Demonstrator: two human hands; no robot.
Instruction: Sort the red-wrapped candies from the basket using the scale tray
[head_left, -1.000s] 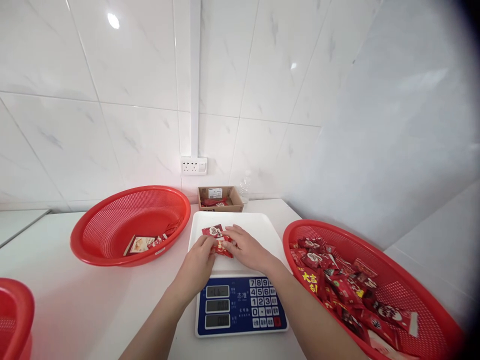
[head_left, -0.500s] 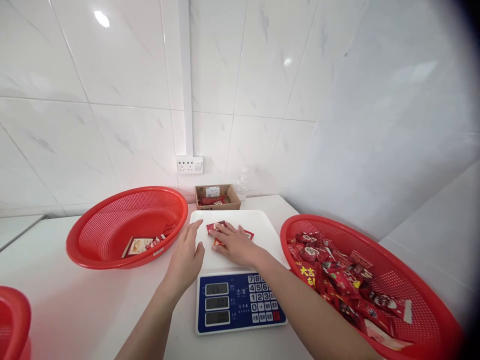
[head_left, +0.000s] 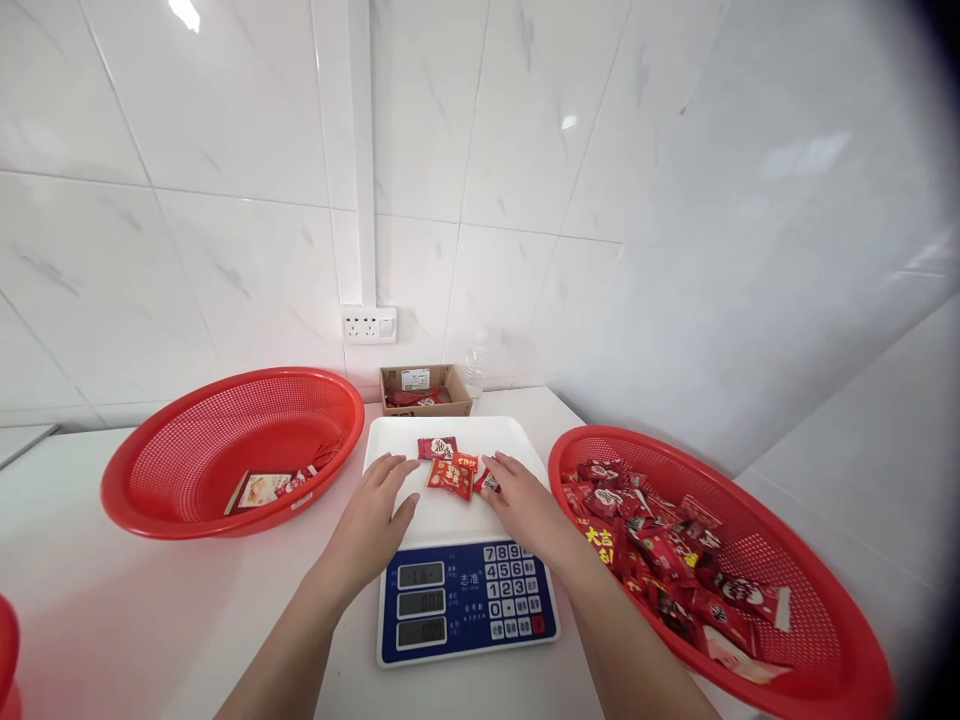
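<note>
Several red snack packets (head_left: 450,476) lie in a small group on the white pan of a digital scale (head_left: 401,515). To the left of them is my left hand (head_left: 376,510), fingers apart and holding nothing. My right hand (head_left: 521,500) is at the right side of the group, its fingers spread over or against a red packet (head_left: 487,481); whether they touch it I cannot tell. The blue keypad panel (head_left: 469,603) of the scale faces me, its display digits too faint to read.
At the right a red basket (head_left: 817,620) holds many red packets. A second red basket (head_left: 172,450) at the left has a few packets and a card in it. Behind the scale stand a cardboard box (head_left: 450,408) with packets and a clear plastic bottle (head_left: 475,370). Another red rim (head_left: 6,640) shows lower left.
My right hand has drawn back to the right off the packets, which now show spread on the pan. My left hand stays beside the pan. The view has shifted slightly.
</note>
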